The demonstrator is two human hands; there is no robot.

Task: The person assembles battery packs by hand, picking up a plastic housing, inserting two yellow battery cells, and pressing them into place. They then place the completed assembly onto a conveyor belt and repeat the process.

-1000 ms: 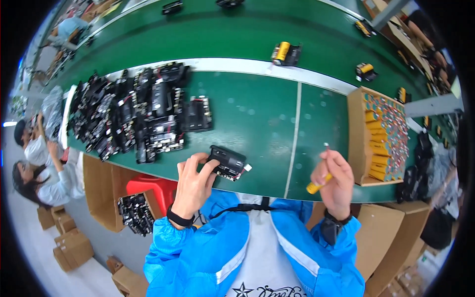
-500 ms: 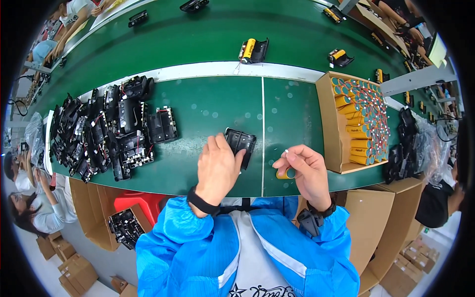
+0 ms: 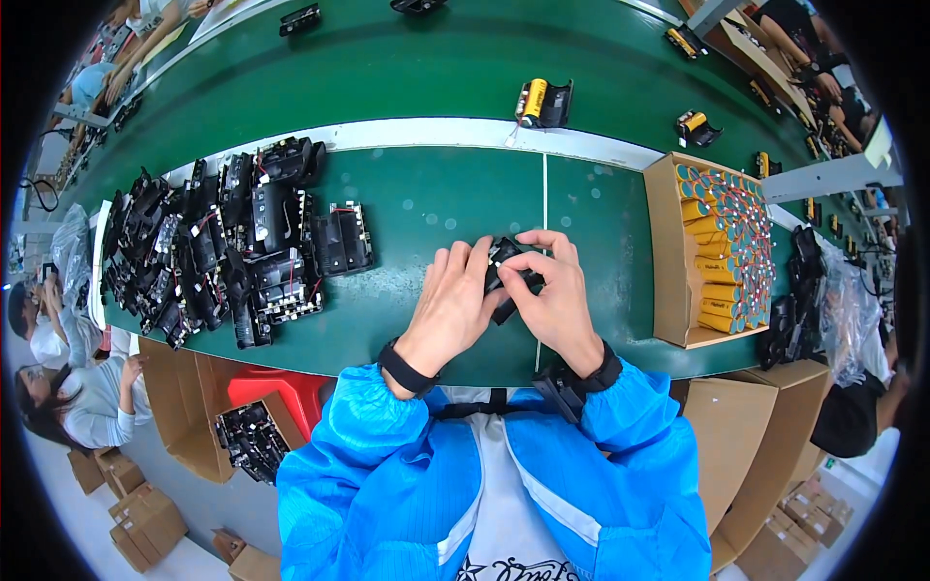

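A black plastic housing (image 3: 502,254) is held over the green bench in front of me. My left hand (image 3: 450,295) grips it from the left side, fingers behind its upper end and thumb along the lower part. My right hand (image 3: 554,295) is closed at the upper right of the housing, thumb and fingers pinched where a small white connector (image 3: 498,263) shows. The yellow battery cell that goes with this connector is hidden, probably under the right hand. Much of the housing is covered by my fingers.
Piled black housings with circuit boards (image 3: 242,232) lie left. An open carton (image 3: 668,261) of wired yellow cells stands right. Beyond the white strip, a green belt (image 3: 417,82) carries a housing with a cell (image 3: 542,103). Cartons and a red stool (image 3: 281,387) are below the bench. Other people sit around.
My right hand has moved left and up with the white connector and now meets the housing in my left hand. The left hand has shifted slightly right. The cell below the right hand has gone from sight.
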